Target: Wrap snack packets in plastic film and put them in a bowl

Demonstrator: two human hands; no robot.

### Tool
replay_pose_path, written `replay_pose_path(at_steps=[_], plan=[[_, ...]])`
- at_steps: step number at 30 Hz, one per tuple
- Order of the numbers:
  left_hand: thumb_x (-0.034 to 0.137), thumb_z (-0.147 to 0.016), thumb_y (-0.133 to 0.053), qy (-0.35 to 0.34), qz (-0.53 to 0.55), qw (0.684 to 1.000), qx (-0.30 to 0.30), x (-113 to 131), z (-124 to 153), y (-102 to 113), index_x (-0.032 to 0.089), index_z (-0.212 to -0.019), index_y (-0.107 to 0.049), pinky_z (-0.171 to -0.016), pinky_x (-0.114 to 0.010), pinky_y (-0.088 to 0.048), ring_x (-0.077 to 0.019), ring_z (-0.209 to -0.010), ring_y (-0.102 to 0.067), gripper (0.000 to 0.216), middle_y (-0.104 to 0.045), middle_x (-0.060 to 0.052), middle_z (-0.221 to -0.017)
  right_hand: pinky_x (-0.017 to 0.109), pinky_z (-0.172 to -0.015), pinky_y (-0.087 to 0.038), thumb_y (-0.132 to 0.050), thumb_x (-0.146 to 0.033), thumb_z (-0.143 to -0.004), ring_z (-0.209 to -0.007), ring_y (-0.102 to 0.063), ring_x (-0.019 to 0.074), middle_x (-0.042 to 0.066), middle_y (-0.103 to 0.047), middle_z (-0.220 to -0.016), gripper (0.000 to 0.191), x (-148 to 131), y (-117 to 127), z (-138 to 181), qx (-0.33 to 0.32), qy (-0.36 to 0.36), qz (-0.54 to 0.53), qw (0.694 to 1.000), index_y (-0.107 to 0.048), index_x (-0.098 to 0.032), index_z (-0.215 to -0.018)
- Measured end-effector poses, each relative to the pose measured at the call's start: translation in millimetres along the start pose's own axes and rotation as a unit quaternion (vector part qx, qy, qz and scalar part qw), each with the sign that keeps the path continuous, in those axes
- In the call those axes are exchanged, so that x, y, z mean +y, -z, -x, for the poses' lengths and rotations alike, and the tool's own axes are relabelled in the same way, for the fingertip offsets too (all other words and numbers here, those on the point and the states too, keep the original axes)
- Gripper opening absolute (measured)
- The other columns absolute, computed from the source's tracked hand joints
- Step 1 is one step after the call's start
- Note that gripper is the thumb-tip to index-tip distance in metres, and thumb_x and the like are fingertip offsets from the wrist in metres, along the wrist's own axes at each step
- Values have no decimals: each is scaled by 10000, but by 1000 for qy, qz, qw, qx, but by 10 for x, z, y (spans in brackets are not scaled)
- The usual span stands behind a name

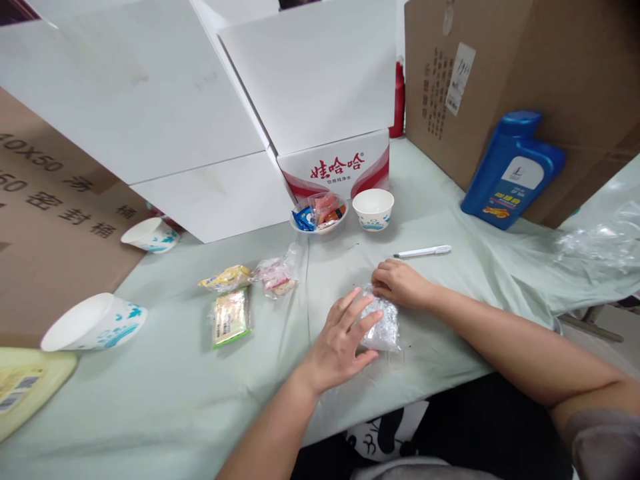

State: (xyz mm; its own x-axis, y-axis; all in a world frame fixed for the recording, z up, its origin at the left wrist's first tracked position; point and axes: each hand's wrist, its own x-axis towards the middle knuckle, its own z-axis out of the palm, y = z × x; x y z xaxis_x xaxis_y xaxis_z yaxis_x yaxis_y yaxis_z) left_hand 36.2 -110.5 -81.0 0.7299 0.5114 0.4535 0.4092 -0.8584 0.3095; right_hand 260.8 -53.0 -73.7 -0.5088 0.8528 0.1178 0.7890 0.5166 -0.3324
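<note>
A clear plastic bag [384,328] with shiny, whitish contents lies on the cloth in front of me. My left hand [345,333] has its fingers spread, with the fingertips over the bag's left side. At the bag's top edge, my right hand [400,283] is closed, its fingers curled on the plastic. A white pen [423,252] lies just beyond my right hand. Left of my hands are a pink-and-clear packet [277,275], a yellow packet [227,277] and a flat green-edged packet [231,318]. What exactly fills the clear bag I cannot make out.
A bowl of wrapped snacks [320,225] and a white paper cup [373,210] stand before a white-and-red carton [340,167]. Two paper cups [97,323] lie tipped at left. A blue bottle [515,173] leans by a brown box [525,60]. Crumpled clear plastic [600,245] lies right.
</note>
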Motion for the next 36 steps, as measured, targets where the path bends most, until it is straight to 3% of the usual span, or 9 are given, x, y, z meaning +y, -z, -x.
replay_pose_path(at_steps=[3,6,12,15,20,24,27,31,36], plan=[[187,-836,-622,-15,17,998,-51,-15,0,-13,215,-980,-629,-1038,-467,-428,-270,-1242,-523,147,-666,-66,-1124,397,-908,-398,-594,-257,-880,-1037,-527,266,137,-627,-1085,198,5,28,3,72,0,-12,997,-650,-158,-1042],[179,-895,-546,-9,26,999,-40,-33,6,-34,201,-911,-638,-925,-398,-495,-223,-1059,-633,96,-711,-47,-944,403,-916,-414,-551,-332,-915,-1040,-534,262,131,-629,-1084,223,-98,175,135,128,19,-73,989,-638,-175,-1047],[217,-910,-539,12,37,999,0,-28,3,-41,187,-933,-607,-809,-351,-535,-194,-901,-671,78,-706,-57,-938,301,-683,-432,-698,-434,-787,-775,-599,207,77,-662,-883,407,-491,315,367,-134,113,-85,981,-604,-153,-1065],[307,-823,-665,66,63,995,-29,-16,4,-34,194,-984,-566,-817,-371,-545,-217,-921,-656,221,-684,-66,-980,314,-728,-422,-680,-348,-812,-820,-585,212,77,-644,-877,251,-505,262,354,-132,126,-27,983,-648,-172,-989],[173,-774,-664,87,64,993,-44,-56,18,-55,196,-933,-540,-852,-387,-539,-239,-1001,-633,202,-676,-68,-978,408,-931,-383,-769,-309,-706,-1159,-477,293,136,-571,-1215,469,-388,177,350,-57,209,8,976,-620,-168,-1129],[45,-784,-525,44,65,997,-26,-82,23,-57,193,-836,-541,-869,-369,-527,-228,-1001,-638,157,-686,-57,-889,329,-808,-417,-625,-162,-793,-890,-574,212,85,-660,-916,112,-412,177,371,-123,225,15,966,-632,-148,-904],[71,-812,-495,53,39,998,14,-68,38,-42,189,-887,-542,-745,-333,-539,-202,-828,-660,148,-681,-54,-853,291,-686,-391,-596,-202,-829,-758,-576,186,56,-655,-807,45,-449,236,380,-144,190,-13,971,-609,-169,-855],[152,-869,-508,107,25,993,45,-43,66,-63,208,-947,-521,-599,-263,-492,-142,-608,-611,97,-637,8,-716,256,-559,-314,-631,-419,-840,-655,-582,172,35,-667,-784,346,-477,296,355,-162,81,-82,980,-567,-166,-1068],[167,-855,-564,237,111,962,79,-50,43,-187,222,-1200,-422,-580,-213,-486,-99,-599,-608,377,-646,14,-826,276,-552,-256,-409,-314,-971,-703,-632,200,76,-694,-781,241,-502,205,252,-128,-55,-1,990,-600,-169,-949]])
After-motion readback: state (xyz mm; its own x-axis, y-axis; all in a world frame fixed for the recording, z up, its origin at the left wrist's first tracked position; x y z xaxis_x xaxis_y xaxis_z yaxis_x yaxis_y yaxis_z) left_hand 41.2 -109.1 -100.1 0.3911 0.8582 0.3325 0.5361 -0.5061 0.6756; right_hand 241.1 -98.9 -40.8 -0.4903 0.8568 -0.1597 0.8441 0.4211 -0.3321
